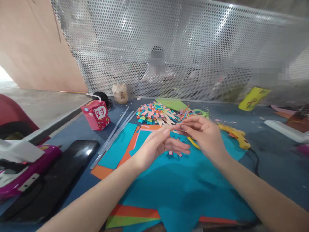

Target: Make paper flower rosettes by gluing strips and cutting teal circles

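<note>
My left hand (160, 144) is held over the blue paper (166, 185) with its fingers loosely spread and the index finger stretched to the right. At that fingertip, the thumb and fingers of my right hand (205, 135) are pinched together. Whatever is between them is too small to make out. Under my hands lies a small fringed paper piece (177, 153) in blue and pink, partly covered by the left fingers. A yellow curved handle (193, 142) shows beside my right hand. Just beyond sits a fringed paper flower (155, 111) in several colours.
A yellow glue gun (235, 135) with a black cord lies at the right. Clear glue sticks (114, 133), a red drink carton (96, 115), a black phone (51, 180) and a purple power strip (31, 170) are at the left. A perforated metal screen (135, 42) closes the back.
</note>
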Available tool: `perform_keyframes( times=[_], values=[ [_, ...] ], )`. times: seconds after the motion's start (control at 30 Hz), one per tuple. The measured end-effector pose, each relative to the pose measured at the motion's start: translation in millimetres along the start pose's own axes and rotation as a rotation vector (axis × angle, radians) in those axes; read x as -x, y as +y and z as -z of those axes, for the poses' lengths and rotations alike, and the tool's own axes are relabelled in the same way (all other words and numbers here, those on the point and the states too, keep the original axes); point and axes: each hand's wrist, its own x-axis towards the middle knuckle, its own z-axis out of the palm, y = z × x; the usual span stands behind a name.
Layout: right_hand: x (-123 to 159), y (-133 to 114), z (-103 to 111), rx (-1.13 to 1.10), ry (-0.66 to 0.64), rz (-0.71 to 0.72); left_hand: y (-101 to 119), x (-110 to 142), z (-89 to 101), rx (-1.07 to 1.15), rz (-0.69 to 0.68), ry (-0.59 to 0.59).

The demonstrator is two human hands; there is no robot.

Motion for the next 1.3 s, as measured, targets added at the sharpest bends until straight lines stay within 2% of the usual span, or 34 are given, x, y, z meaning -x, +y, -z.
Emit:
perform_keyframes(
  times=[0.13, 0.27, 0.33, 0.4, 0.5, 0.57, 0.67, 0.73, 0.8, 0.93, 1.1, 1.2, 1.3],
  values=[
    [-1, 2, 2, 0.127, 0.026, 0.044, -3, 6, -6.3, -0.245, 0.012, 0.013],
    [1, 2, 2, 0.247, 0.034, 0.055, -9, 11, -7.8, -0.485, 0.023, -0.057],
    [1, 2, 2, 0.243, 0.039, 0.039, -11, 12, -8.3, -0.652, 0.005, -0.080],
    [-1, 1, 3, 0.163, 0.034, -0.010, -11, 12, -9.4, -0.715, -0.016, -0.078],
    [-5, 0, 4, -0.046, 0.029, -0.117, -9, 9, -9.8, -0.701, -0.124, 0.042],
    [-7, -1, 4, -0.169, 0.009, -0.176, -6, 5, -7.7, -0.738, -0.264, 0.229],
    [-7, 0, 2, -0.275, -0.122, -0.263, -2, 1, -2.5, -0.756, -0.448, 0.459],
    [-5, 1, -1, -0.296, -0.219, -0.306, 0, 0, -0.2, -0.706, -0.456, 0.475],
    [-2, 2, -3, -0.302, -0.270, -0.316, 1, -1, 0.5, -0.656, -0.403, 0.469],
    [0, 2, -5, -0.315, -0.295, -0.282, 3, 0, 0.4, -0.600, -0.350, 0.547],
    [2, 3, -6, -0.353, -0.314, -0.257, 4, 0, 1.0, -0.491, -0.294, 0.543],
    [2, 3, -7, -0.384, -0.311, -0.266, 3, 0, 0.7, -0.547, -0.368, 0.596],
    [2, 2, -8, -0.412, -0.318, -0.296, 1, 1, 1.1, -0.713, -0.511, 0.623]
  ],
)
